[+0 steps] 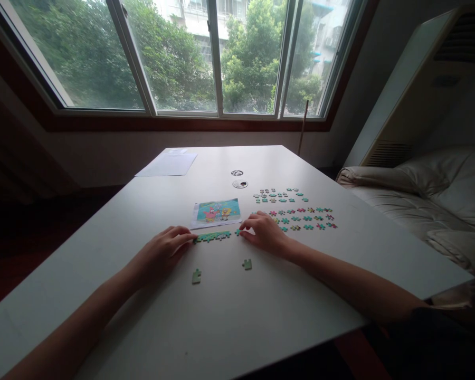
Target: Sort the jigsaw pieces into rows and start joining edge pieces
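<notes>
A joined strip of green puzzle pieces (214, 236) lies flat on the white table (158, 327). At the strip's left end, the fingertips of my left hand (167, 247) are closed on its edge. My right hand (266, 233) pinches a single teal puzzle piece (237, 232), a small gap away from the strip's right end. Just beyond the strip lies a reference picture (218, 212) with cartoon figures. Nearer to me are two loose green pieces, a left piece (197, 276) and a right piece (247, 264).
Rows of loose puzzle pieces (307, 218) spread over the table beyond and right of my right hand. Two round discs (240, 184) lie farther back. White paper (167, 164) rests at the far left. A pale sofa (411, 198) stands beside the table's right edge.
</notes>
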The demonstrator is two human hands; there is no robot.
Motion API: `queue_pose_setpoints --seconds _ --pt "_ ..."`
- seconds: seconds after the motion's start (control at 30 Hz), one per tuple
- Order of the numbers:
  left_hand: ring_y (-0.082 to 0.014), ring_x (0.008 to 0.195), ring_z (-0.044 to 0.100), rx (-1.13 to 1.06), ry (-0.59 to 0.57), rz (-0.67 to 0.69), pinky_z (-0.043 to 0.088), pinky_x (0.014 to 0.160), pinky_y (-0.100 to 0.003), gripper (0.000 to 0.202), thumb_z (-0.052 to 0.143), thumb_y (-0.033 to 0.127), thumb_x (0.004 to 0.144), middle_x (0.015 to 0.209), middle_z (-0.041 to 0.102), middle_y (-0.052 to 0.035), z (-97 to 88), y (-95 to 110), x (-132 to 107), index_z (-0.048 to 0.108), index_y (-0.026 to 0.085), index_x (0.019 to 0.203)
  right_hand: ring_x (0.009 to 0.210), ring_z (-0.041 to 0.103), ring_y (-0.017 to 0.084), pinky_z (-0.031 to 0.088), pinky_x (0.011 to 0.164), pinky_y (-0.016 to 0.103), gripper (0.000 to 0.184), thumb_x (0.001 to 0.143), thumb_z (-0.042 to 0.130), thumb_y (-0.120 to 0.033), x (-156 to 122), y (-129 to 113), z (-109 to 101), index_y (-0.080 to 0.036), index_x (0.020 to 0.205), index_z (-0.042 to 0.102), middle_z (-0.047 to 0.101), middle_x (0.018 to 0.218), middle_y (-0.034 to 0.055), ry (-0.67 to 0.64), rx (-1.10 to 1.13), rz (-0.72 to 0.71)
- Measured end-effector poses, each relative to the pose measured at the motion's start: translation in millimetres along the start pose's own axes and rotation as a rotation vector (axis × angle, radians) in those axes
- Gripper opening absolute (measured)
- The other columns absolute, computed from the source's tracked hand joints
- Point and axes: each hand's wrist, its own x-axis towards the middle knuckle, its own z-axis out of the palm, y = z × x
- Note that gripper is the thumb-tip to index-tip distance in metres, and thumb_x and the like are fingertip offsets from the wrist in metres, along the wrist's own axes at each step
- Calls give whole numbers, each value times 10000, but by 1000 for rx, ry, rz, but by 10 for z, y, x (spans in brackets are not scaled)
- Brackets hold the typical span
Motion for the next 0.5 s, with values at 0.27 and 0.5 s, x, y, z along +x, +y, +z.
queue_pose_setpoints --seconds 0.27,0.5 --pt "-214 909 544 12 3 15 472 767 -344 327 340 319 883 1037 579 -106 -19 16 0 603 199 1034 741 472 145 346 700 257 124 774 555 -197 -5 -7 12 -189 808 674 626 758 37 -6 -15 -8" --pt "-209 897 546 24 0 27 469 770 -337 324 340 312 882 1019 584 -106 -27 32 10 609 192 1016 737 473 146 344 695 253 120 767 557 -191 -1 -35 -15 -188 797 674 629 754 32 -6 -18 0"
